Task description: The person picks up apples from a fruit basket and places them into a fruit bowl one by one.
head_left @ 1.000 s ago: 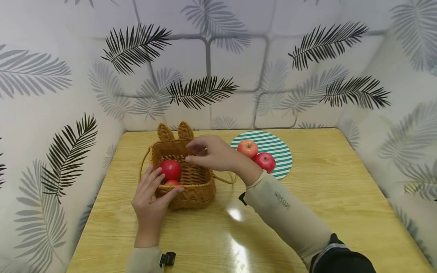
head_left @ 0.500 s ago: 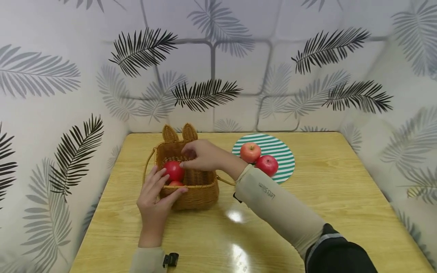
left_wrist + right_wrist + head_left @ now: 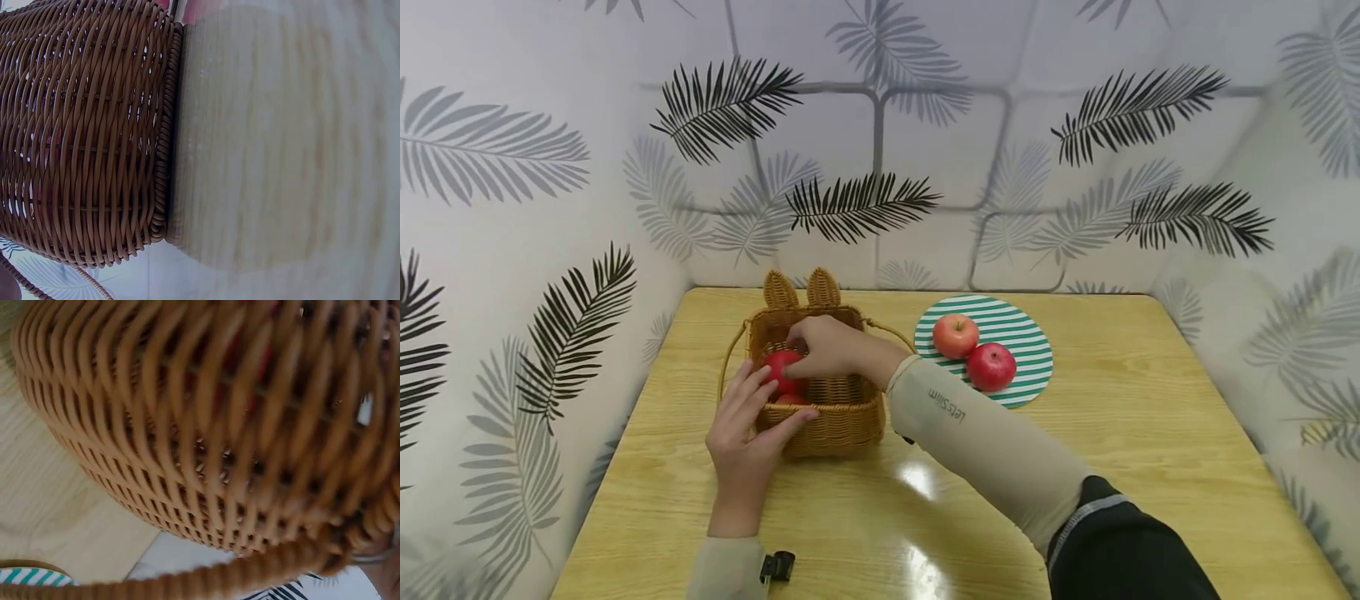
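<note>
In the head view a brown wicker basket point(image 3: 835, 432) with two ear-shaped pieces stands at the left of the table. Inside its left half sits a round red apple point(image 3: 780, 367), with part of another red fruit point(image 3: 791, 400) showing below. My left hand point(image 3: 747, 437) holds the basket's front left corner, thumb along the front rim. My right hand point(image 3: 831, 346) reaches in from the right, its thumb and fingers around the upper apple; some fingertips are hidden. Both wrist views are mostly filled by the woven basket wall point(image 3: 87, 125), with red glimpsed through the gaps.
A green-and-white striped round mat point(image 3: 1026, 350) lies right of the basket. On it are an orange-red apple point(image 3: 956, 336) and a darker red apple point(image 3: 991, 367). The basket's handle point(image 3: 730, 358) loops out at its side. Leaf-patterned walls border the wooden table point(image 3: 1120, 400).
My right hand has moved left and down into the basket, from above its open middle to the upper red apple. My left hand stays on the basket's corner. The head view shifts slightly.
</note>
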Available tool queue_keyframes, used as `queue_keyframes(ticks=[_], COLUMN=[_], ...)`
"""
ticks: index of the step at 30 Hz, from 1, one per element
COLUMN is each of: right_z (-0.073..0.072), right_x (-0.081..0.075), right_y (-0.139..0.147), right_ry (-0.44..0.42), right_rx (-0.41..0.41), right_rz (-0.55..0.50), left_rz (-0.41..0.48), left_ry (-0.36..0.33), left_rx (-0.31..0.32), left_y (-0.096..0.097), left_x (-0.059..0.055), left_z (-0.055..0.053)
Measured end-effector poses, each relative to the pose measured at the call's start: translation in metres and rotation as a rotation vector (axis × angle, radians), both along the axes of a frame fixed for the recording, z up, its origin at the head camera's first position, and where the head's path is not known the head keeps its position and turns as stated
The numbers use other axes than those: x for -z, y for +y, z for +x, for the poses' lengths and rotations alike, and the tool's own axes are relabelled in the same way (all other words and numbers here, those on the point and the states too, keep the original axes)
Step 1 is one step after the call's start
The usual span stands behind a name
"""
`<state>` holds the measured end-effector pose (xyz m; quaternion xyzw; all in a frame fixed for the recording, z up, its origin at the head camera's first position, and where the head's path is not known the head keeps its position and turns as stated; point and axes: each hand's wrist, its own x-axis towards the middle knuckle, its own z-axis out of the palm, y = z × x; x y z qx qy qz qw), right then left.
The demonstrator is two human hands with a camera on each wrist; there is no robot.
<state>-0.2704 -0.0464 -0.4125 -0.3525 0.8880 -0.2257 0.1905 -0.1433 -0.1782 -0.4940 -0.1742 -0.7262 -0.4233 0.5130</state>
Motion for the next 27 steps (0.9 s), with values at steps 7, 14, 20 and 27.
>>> queue_keyframes(ticks=[7, 14, 20, 27], right_z=[-0.005, -0.009, -0.008, -0.006], right_x=[0.019, 0.035, 0.04, 0.044], right_y=[-0.006, -0.014, -0.016, -0.018], right_ry=[-0.006, -0.004, -0.014, 0.005], right_rx=[0.063, 0.101, 0.097, 0.058], right_rz=[0.065, 0.092, 0.176, 0.165], left_rz=[0.003, 0.01, 0.014, 0.008], left_ry=[0.001, 0.017, 0.028, 0.03], left_rx=[0.007, 0.008, -0.009, -0.028], left_y=[0.002, 0.005, 0.008, 0.008], left_x=[-0.001, -0.001, -0.004, -0.005], left_z=[0.002, 0.0, 0.001, 0.0])
